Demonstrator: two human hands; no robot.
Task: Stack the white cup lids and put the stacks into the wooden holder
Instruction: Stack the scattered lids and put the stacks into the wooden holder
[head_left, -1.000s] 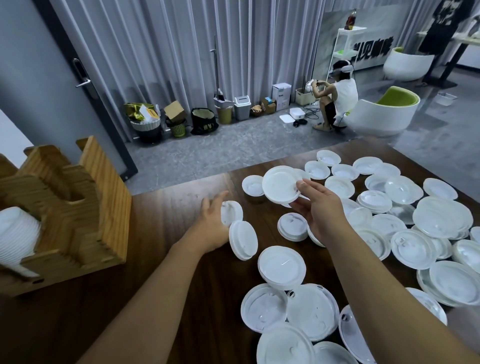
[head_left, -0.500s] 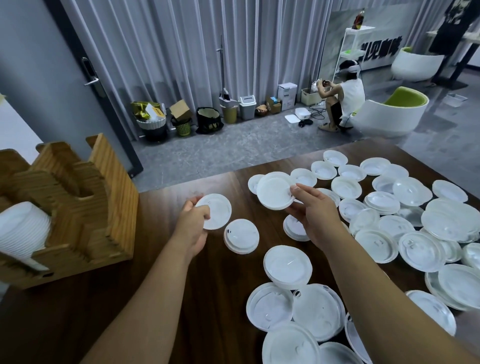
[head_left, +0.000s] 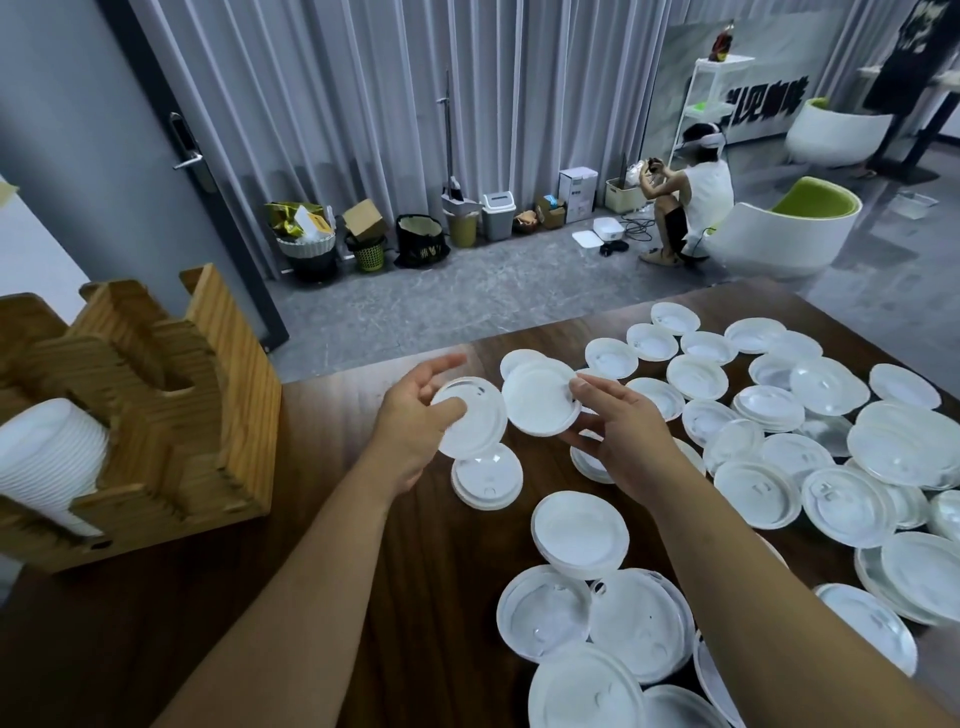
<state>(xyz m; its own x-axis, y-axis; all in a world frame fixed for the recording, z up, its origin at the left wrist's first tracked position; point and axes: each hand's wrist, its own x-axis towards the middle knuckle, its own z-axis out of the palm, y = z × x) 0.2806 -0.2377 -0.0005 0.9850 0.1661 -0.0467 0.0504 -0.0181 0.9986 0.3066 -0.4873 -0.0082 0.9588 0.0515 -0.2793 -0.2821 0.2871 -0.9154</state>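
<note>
Holding one lid (head_left: 475, 415) in my left hand (head_left: 415, 431) and another lid (head_left: 540, 397) pinched in my right hand (head_left: 618, 431), I log them edge-to-edge above the table (head_left: 363, 571), wooden holder (head_left: 171, 395) well left, nearer the left hand.

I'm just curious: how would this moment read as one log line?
left hand: holds lid | right hand: holds lid | holder: partly filled

Two bare forearms reach in from the bottom edge over the table (head_left: 156, 649), with no sleeve showing on either one. The left hand (head_left: 415, 431) and the right hand (head_left: 618, 436) wear no gloves, rings or watch, and the fingernails are short and unpainted.
</note>
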